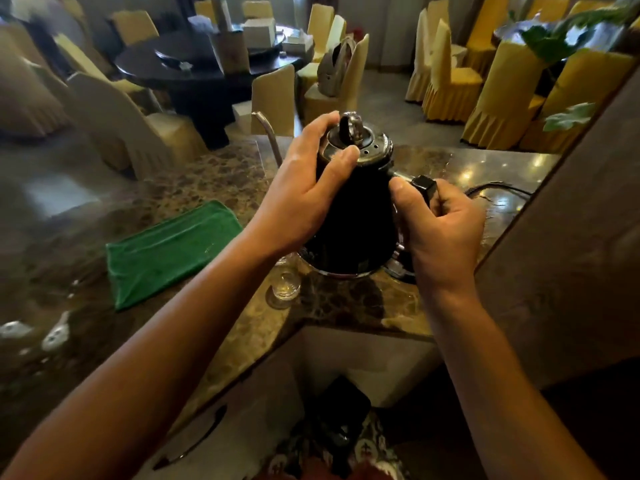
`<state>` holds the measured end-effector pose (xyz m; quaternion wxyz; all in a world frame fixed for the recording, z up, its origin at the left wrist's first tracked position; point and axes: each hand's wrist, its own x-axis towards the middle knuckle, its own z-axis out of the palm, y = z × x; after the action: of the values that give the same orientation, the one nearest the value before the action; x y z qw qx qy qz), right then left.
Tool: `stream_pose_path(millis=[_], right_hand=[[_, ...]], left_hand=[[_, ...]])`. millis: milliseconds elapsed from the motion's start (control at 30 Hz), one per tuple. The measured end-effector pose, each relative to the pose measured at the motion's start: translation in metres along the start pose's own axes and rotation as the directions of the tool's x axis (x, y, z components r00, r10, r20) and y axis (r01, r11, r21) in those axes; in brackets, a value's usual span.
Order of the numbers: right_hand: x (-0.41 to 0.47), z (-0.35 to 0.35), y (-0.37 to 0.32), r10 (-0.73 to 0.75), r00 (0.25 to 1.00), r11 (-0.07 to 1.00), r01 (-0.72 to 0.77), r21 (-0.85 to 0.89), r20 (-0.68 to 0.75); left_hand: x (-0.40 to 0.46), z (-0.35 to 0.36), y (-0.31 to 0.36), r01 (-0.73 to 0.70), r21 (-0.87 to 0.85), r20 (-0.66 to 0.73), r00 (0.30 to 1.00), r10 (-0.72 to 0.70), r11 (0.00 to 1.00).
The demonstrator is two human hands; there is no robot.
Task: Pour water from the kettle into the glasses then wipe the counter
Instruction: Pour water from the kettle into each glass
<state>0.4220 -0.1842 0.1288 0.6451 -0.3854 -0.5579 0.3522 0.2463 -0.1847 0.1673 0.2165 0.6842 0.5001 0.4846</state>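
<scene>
Both forearms reach in toward a black, cone-shaped kettle [353, 216] above the glossy brown marble counter [346, 306]. Left hand [304, 192] wraps the kettle's upper body, thumb against the perforated metal lid. Right hand [440, 230] grips the black handle. Beneath the kettle's left edge stands a small clear glass [285, 289]. Left of the kettle lies a folded green cloth [169, 251], soft-napped.

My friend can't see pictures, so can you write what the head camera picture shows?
A person holds a black kettle just above a marble counter: the left hand grips its top by the lid and the right hand grips its handle. A small clear glass stands below the kettle, and a folded green cloth lies to the left.
</scene>
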Motion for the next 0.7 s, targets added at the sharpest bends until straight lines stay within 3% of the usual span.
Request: stream_pose_path(millis=[233,433,533,600,700], right_hand=[[-0.017,0.012,-0.016,-0.017,1.000,0.999,0.017,-0.041,-0.006],[-0.035,0.008,-0.024,0.044,0.989,0.996,-0.054,-0.066,-0.140],[-0.042,0.001,-0.025,0.063,0.982,0.992,-0.081,-0.100,-0.178],[-0.045,-0.002,-0.027,0.056,0.982,0.989,-0.080,-0.127,-0.178],[-0.048,-0.009,-0.022,0.086,0.980,0.991,-0.103,-0.090,-0.181]], left_hand=[[-0.014,-0.014,-0.007,-0.001,-0.127,-0.001,1.000,0.001,0.992],[-0.035,-0.024,-0.027,0.037,-0.242,0.018,0.999,-0.034,0.970],[-0.053,-0.028,-0.053,0.042,-0.142,-0.061,0.997,-0.051,0.989],[-0.065,-0.030,-0.073,0.029,0.029,-0.120,0.992,-0.025,0.999],[-0.082,-0.028,-0.096,0.025,0.241,-0.104,0.995,0.000,0.970]])
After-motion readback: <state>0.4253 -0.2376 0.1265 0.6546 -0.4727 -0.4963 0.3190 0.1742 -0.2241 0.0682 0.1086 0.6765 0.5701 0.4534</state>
